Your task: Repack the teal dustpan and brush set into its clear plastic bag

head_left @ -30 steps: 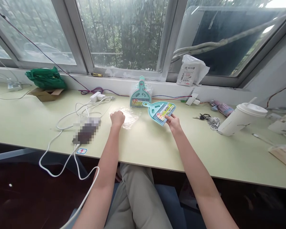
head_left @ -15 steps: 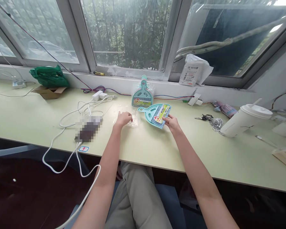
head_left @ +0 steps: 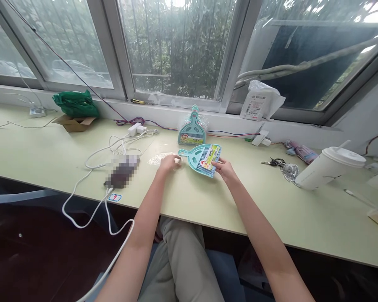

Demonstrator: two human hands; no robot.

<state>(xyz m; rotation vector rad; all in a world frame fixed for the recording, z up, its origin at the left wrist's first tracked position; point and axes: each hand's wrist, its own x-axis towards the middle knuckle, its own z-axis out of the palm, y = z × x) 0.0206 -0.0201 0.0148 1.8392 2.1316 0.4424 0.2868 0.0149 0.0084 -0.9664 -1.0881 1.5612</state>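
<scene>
A small teal dustpan and brush set (head_left: 201, 158) with a colourful label lies flat on the pale green table (head_left: 208, 197). My right hand (head_left: 224, 169) grips its wide end at the right. My left hand (head_left: 168, 162) rests on a clear plastic bag (head_left: 159, 158), fingertips close to the dustpan's handle tip. A second teal dustpan set (head_left: 192, 131), in clear wrap, leans against the window sill behind.
White charger cables (head_left: 113, 147) and a blurred dark device (head_left: 122, 176) lie left. Keys (head_left: 272, 161), a white lidded cup (head_left: 327, 167) and a white packet (head_left: 260, 100) are right. A green bag (head_left: 77, 105) sits on a cardboard box at far left.
My right hand has slid the dustpan set leftward and turned its handle toward my left hand. My left hand has moved right over the plastic bag.
</scene>
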